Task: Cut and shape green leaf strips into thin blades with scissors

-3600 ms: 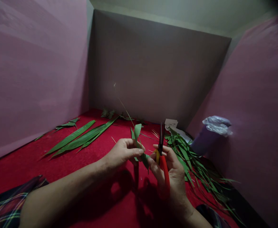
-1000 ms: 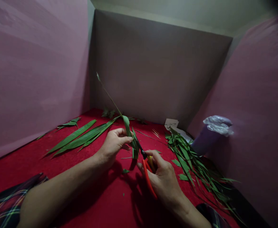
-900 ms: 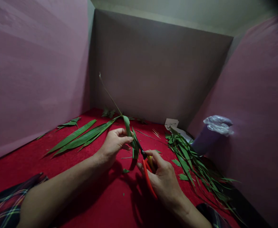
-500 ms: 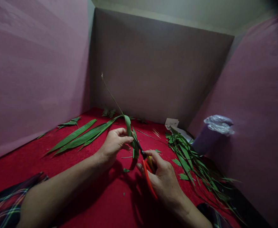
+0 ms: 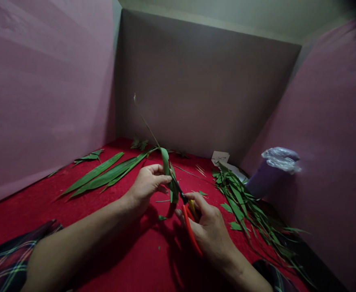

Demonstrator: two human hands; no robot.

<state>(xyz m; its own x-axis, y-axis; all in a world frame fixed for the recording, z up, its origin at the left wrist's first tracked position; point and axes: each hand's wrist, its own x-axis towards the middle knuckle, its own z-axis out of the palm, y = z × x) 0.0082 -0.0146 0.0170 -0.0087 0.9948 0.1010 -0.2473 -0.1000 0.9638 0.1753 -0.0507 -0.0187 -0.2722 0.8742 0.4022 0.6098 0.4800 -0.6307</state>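
Note:
My left hand pinches a folded green leaf strip held above the red cloth; a thin bare midrib rises from it toward the back wall. My right hand grips red-handled scissors with a yellow inner grip. Their dark blades point up-left and meet the leaf just below my left fingertips. A small green offcut lies on the cloth under the leaf.
Long whole leaves lie at the left on the cloth. A heap of cut leaf strips spreads at the right, beside a purple bin lined with clear plastic. White paper sits by the back wall. Pink walls enclose three sides.
Since 3.6 s ago the scissors went from upright to tilted with blades at the leaf, and both hands lowered. Over the last second the hands stay nearly still; the midrib tip drifts slightly right.

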